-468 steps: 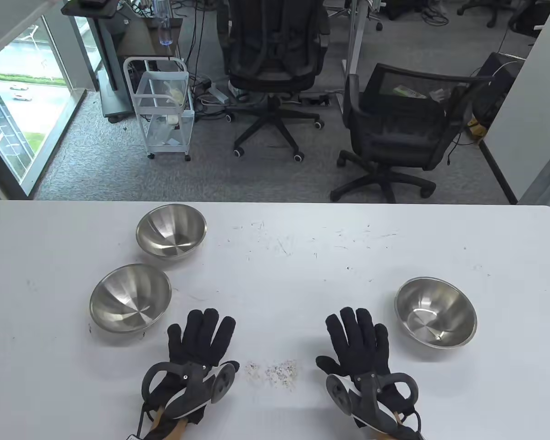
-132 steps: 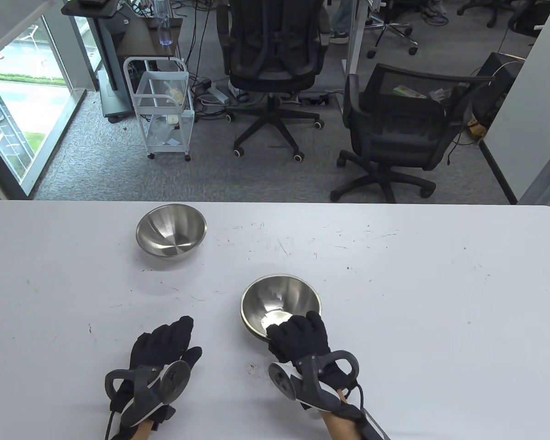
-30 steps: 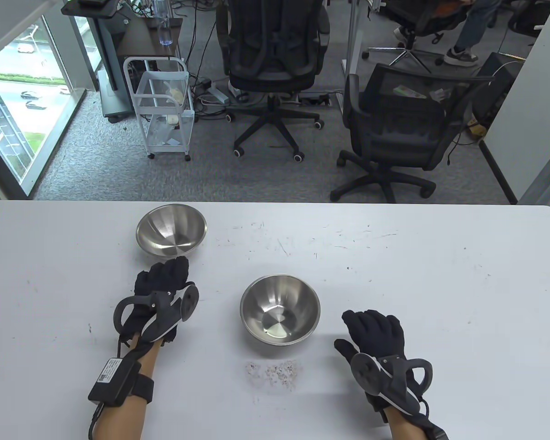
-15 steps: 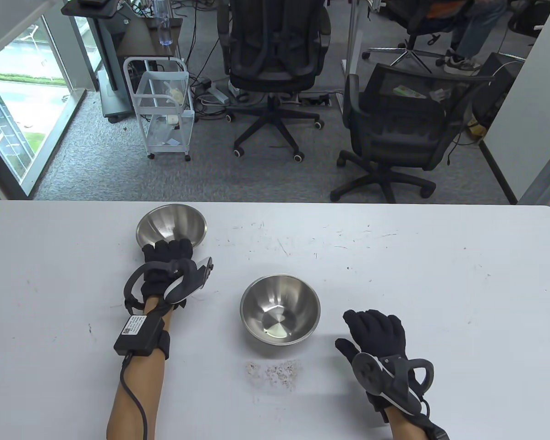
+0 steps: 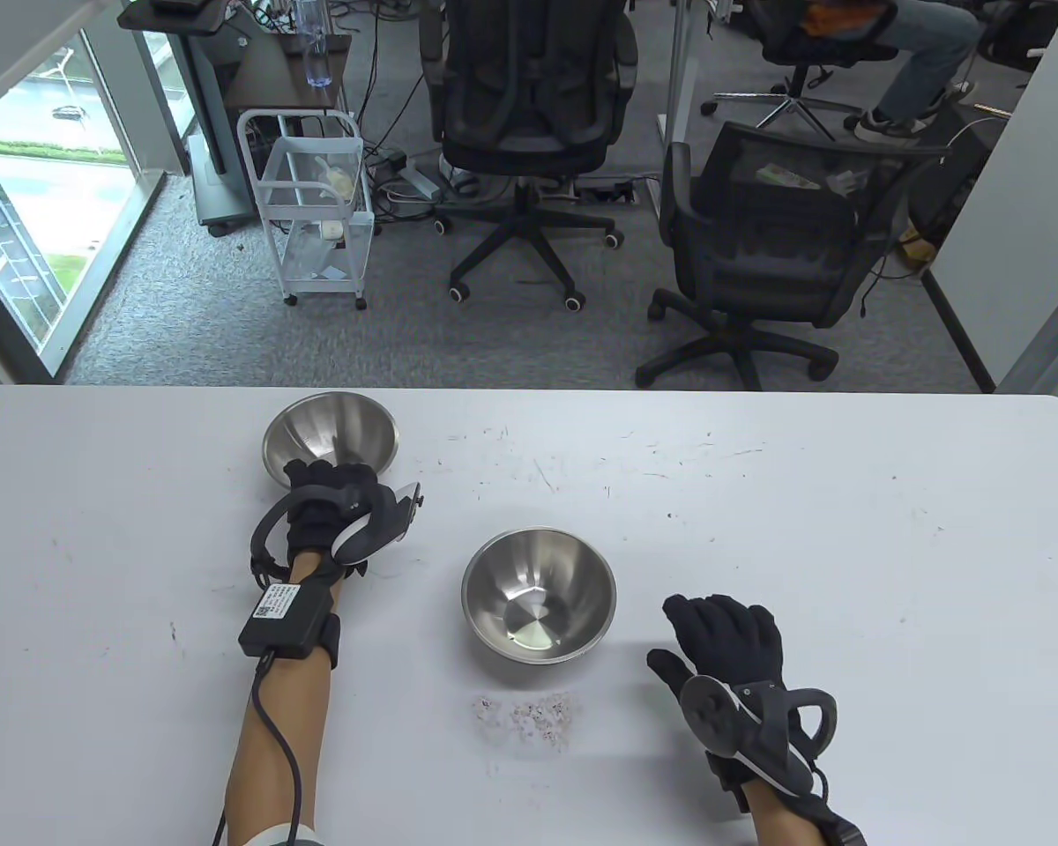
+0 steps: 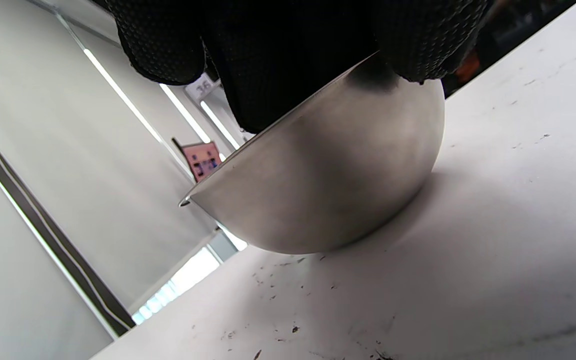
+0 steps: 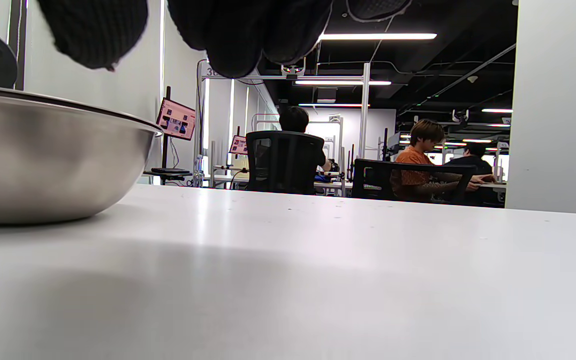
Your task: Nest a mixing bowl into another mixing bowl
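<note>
A steel mixing bowl [image 5: 335,427] stands at the far left of the white table [image 5: 802,529]. My left hand [image 5: 324,474] grips its near rim. In the left wrist view my left hand [image 6: 293,50] has its fingers over the rim, and the bowl [image 6: 328,175] is tilted with its base on the table. A second steel bowl [image 5: 538,595] stands upright at the table's centre. My right hand [image 5: 723,630] rests on the table to its right, fingers spread and empty. The right wrist view shows that bowl [image 7: 43,155] at the left, apart from my right fingers [image 7: 248,30].
A patch of pale crumbs [image 5: 525,712] lies in front of the centre bowl. Office chairs [image 5: 758,256] and a white cart [image 5: 317,211] stand on the floor beyond the table's far edge.
My left hand reached forward to the far bowl and took hold of its near rim; the bowl now tilts slightly. My right hand and the centre bowl stayed put.
</note>
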Available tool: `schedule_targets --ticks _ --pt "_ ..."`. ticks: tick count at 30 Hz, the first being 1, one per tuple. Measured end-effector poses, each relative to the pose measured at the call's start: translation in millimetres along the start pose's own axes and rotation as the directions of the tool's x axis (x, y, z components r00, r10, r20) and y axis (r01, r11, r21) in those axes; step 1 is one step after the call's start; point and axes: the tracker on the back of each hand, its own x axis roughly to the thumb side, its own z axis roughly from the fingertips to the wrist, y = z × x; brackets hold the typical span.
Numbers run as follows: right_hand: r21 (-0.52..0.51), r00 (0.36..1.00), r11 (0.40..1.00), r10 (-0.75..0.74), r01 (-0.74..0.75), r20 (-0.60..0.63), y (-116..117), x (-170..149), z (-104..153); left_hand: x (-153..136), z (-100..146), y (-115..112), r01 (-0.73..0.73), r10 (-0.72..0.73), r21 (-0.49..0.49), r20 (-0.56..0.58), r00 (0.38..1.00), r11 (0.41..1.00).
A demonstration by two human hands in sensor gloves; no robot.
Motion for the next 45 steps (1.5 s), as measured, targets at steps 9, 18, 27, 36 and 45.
schedule_targets --ticks 9,18,27,36,45 --pt "0.005 1.0 1.0 0.002 -0.002 -0.003 0 -1 0 -4 -1 2 -0.001 0.002 0.053 -0.022 1.0 0.999" --pt "0.002 1.0 1.0 0.001 -0.001 -0.008 0 -2 0 -7 12 15 -0.022 0.022 0.124 0.002 1.0 0.992" --pt "0.008 1.0 1.0 -0.007 0.008 -0.03 1 -5 1 -11 50 59 -0.093 0.078 0.264 0.066 0.995 0.96" --pt "0.0 0.999 1.0 -0.017 0.017 -0.044 -1 -9 2 -7 113 110 -0.185 0.121 0.411 0.176 0.977 0.893" --pt "0.009 0.997 1.0 -0.027 0.027 -0.066 0 -12 4 6 166 141 -0.282 0.16 0.463 0.286 0.945 0.84"
